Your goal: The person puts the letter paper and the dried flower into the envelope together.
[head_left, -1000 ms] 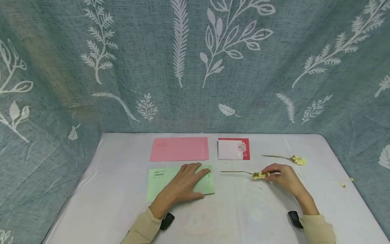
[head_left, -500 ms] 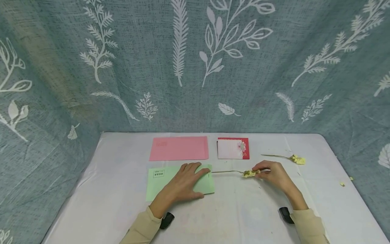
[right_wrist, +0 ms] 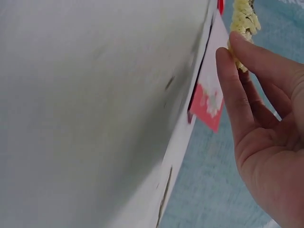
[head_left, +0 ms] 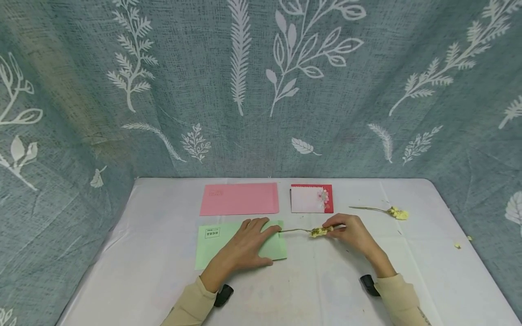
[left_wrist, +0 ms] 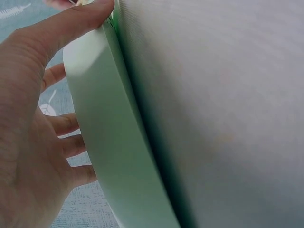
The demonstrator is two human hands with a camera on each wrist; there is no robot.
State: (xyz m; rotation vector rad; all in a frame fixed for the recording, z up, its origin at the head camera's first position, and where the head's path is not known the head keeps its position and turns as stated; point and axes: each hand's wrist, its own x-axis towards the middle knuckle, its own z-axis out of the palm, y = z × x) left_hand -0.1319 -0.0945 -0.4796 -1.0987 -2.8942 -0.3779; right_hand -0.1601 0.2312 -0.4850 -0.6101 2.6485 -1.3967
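Note:
My left hand [head_left: 246,246] spans the green envelope [head_left: 208,249], its thumb at the near long edge and its fingers toward the far one. In the left wrist view the envelope [left_wrist: 109,114] bows up between thumb and fingers. My right hand [head_left: 352,233] pinches a dried yellow flower [head_left: 318,232] by its head, between thumb and fingertips. Its thin stem [head_left: 295,230] points left and reaches the envelope's right end, beside my left index fingertip. The stem's tip is out of sight there. In the right wrist view the flower head [right_wrist: 243,21] shows above the fingertips.
A pink envelope [head_left: 240,199] lies behind the green one. To its right is a red and white card [head_left: 311,199]. A second dried yellow flower [head_left: 397,213] lies farther right, and crumbs of petal [head_left: 457,246] lie near the table's right edge. A patterned curtain [head_left: 261,136] hangs behind.
My right hand has moved left with the flower, so that its stem now meets the green envelope's right end and less of it shows. The left hand has stayed in place.

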